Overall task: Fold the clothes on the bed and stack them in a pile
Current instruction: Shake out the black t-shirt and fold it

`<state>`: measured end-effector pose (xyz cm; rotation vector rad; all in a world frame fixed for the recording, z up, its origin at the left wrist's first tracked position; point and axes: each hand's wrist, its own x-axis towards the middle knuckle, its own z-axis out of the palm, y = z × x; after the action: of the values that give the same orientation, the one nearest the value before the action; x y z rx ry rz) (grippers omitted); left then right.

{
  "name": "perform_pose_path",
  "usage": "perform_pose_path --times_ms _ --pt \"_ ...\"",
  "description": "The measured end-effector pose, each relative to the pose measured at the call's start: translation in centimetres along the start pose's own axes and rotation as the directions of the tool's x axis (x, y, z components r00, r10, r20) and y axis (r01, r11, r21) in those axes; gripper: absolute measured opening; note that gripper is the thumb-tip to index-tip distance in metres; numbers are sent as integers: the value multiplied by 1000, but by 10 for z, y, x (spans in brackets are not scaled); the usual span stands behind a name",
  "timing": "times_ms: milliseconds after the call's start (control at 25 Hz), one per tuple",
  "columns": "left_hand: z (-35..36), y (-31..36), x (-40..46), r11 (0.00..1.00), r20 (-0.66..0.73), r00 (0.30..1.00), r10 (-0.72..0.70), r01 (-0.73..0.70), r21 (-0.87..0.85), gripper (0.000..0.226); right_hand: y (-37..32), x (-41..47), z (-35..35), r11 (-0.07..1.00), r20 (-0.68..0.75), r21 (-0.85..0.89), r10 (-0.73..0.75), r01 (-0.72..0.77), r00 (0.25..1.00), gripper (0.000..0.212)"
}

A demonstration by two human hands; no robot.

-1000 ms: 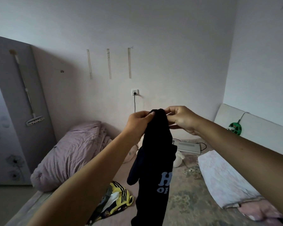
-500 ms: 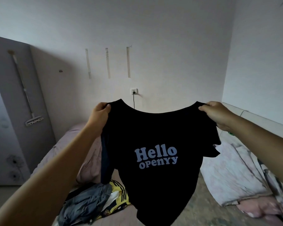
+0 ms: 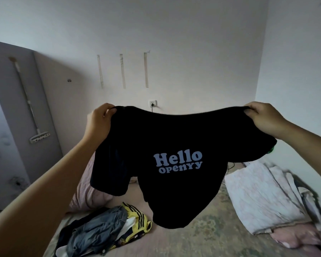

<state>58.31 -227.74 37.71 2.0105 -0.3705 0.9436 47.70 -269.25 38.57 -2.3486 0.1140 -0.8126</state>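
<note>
Hanging on the grey panel at far left: a mop (image 3: 32, 106), head down. Lower, slumped against the wall on the bed (image 3: 208, 236): a pink duvet (image 3: 85, 193), partly hidden by the shirt. Lying in front of it on the bed, in a loose unfolded heap: jeans (image 3: 98, 229) with a yellow striped top (image 3: 137, 222) touching their right side, white cloth poking out between.

Raised mid-air over the bed: left hand (image 3: 98, 123), grip pinching one shoulder of the black shirt (image 3: 167, 145), thumb on the near side, fingers curled behind the cloth. Spread wide between both hands, shirt facing the camera, pale blue "Hello OPENYY" print across the chest, sleeves drooping, hem dangling clear of the bed. Behind its collar on the wall: a socket (image 3: 152, 103) with a plug in it, and above that three strips of tape (image 3: 123, 71).

Further right: right hand (image 3: 263, 119), grip pinching the other shoulder, fingers curled over the top edge. Below it, on the bed's right side: a folded pale blanket (image 3: 258, 197) resting on pink bedding.
</note>
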Motion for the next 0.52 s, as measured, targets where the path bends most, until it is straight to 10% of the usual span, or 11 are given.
perform_pose_path --times_ms 280,520 --pt "15 -17 -7 890 157 988 3 -74 451 23 19 -5 23 987 43 -140 -69 74 997 11" --pt "40 -33 -21 989 146 982 -115 100 106 23 36 -20 37 998 74 46 -45 41 996 27"
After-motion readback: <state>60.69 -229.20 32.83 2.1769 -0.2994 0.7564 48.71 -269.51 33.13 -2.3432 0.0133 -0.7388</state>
